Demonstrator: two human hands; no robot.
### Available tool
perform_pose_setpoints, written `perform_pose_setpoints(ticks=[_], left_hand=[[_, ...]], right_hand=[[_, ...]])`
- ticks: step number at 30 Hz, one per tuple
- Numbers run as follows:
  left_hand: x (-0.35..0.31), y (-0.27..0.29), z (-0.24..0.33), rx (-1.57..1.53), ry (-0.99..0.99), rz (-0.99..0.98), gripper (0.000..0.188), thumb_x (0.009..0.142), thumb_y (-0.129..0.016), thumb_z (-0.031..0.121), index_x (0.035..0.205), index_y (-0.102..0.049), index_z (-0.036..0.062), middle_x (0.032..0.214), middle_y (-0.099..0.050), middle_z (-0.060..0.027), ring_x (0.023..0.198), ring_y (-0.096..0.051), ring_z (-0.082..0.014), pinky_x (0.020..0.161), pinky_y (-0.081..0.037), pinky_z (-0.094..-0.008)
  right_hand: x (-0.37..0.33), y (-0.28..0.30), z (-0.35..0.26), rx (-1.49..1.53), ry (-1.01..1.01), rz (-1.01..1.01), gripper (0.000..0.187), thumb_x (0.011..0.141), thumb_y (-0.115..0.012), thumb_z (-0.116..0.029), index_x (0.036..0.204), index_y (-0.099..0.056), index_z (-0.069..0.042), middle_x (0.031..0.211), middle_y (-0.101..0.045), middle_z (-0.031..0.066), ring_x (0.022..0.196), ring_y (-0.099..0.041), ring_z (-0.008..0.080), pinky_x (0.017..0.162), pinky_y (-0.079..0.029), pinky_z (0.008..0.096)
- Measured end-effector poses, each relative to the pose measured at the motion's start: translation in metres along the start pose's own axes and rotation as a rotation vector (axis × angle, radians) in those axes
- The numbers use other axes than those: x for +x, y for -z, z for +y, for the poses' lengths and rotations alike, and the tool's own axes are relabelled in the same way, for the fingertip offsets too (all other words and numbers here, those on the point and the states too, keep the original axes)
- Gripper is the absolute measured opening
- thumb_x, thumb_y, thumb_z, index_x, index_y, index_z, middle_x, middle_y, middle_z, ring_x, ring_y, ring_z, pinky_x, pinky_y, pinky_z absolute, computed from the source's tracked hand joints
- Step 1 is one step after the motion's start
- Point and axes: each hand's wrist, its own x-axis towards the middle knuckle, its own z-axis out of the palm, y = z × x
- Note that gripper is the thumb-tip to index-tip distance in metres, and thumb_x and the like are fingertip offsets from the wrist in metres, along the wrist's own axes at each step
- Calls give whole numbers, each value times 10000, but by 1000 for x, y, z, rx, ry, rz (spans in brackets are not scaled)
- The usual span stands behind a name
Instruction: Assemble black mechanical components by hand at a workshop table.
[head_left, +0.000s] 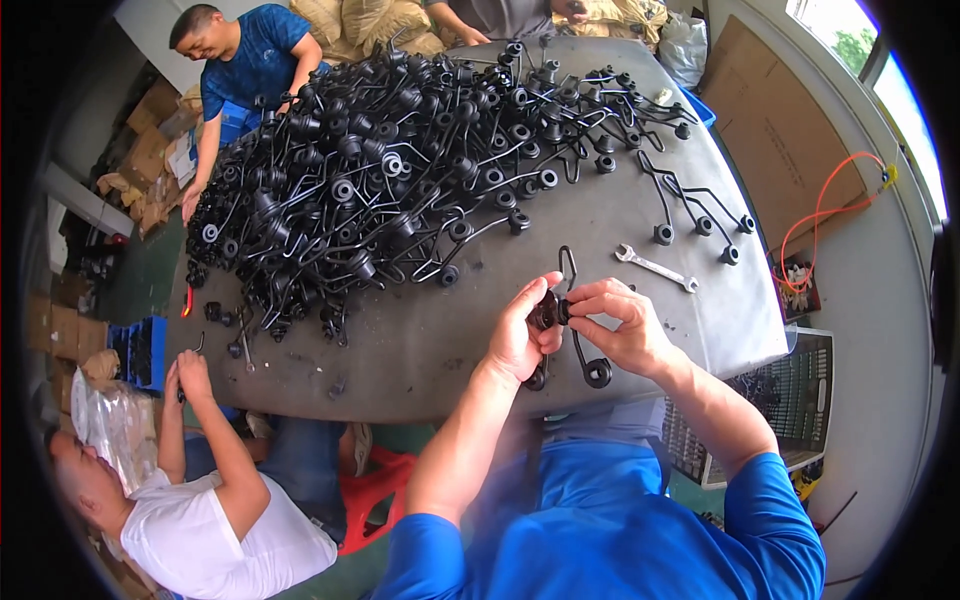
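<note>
My left hand (518, 338) and my right hand (625, 325) meet over the near edge of the table. The left hand's fingers wrap round a dark round bushing (547, 312), part of a black bent rod. My right thumb and fingertips pinch the same piece from the right. A thin wire-like loop (568, 262) rises beyond the hands. Below them a black rod with a ring-shaped end (597, 373) shows near the table edge; whether it belongs to the held piece I cannot tell. To the right of my hands lies an open-ended wrench (655, 268).
A large heap of black bent rods with bushings (350, 185) covers the far left of the grey table (430, 370). Co-workers sit at left (220, 510) and stand behind the heap (250, 60). A red stool (375, 500) and a grey plastic crate (815, 400) flank me.
</note>
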Motion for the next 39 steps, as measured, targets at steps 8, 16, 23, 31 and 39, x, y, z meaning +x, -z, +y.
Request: perform_pose_setpoints(ticks=[8, 16, 23, 31, 39], left_hand=[[8, -6, -7, -108, 34, -59, 390, 984, -479, 467, 1181, -572, 144, 754, -607, -9, 428, -378, -88, 397, -289, -245], [11, 6, -11, -105, 12, -120, 460, 992, -450, 469, 1222, -589, 96, 819, -642, -88, 415, -369, -85, 390, -270, -240], [12, 7, -16, -123, 6, -162, 408, 999, -474, 412, 1250, -577, 107, 857, -628, -105, 454, -391, -82, 417, -292, -241], [7, 1, -12, -97, 22, -84, 435, 899, -687, 187, 1287, -494, 144, 851, -594, -27, 535, -413, -69, 471, -309, -223], [7, 3, -13, -75, 19, -88, 430, 884, -715, 165, 1259, -506, 158, 761, -477, 52, 524, -361, -50, 464, -275, -215]], right_hand=[[-2, -1, 9, 82, 51, 20, 259, 803, -728, 0, 1049, -693, -76, 1108, -691, 89, 980, -644, 244, 844, -516, 357], [-3, 47, 38, 81, -349, 211, 258, 819, -701, -29, 1075, -678, -60, 1048, -678, 88, 832, -628, 156, 724, -508, 269], [-19, 49, 56, -471, -194, -94, 180, 797, -703, -109, 950, -678, -17, 849, -617, 129, 725, -625, 250, 682, -515, 364], [9, 22, 9, 184, -251, -48, 104, 830, -684, -29, 933, -668, -26, 872, -628, 65, 784, -624, 159, 678, -507, 302], [12, 15, 2, 67, -164, -94, 95, 841, -685, -46, 930, -669, -18, 899, -652, 85, 757, -641, 170, 663, -518, 311]])
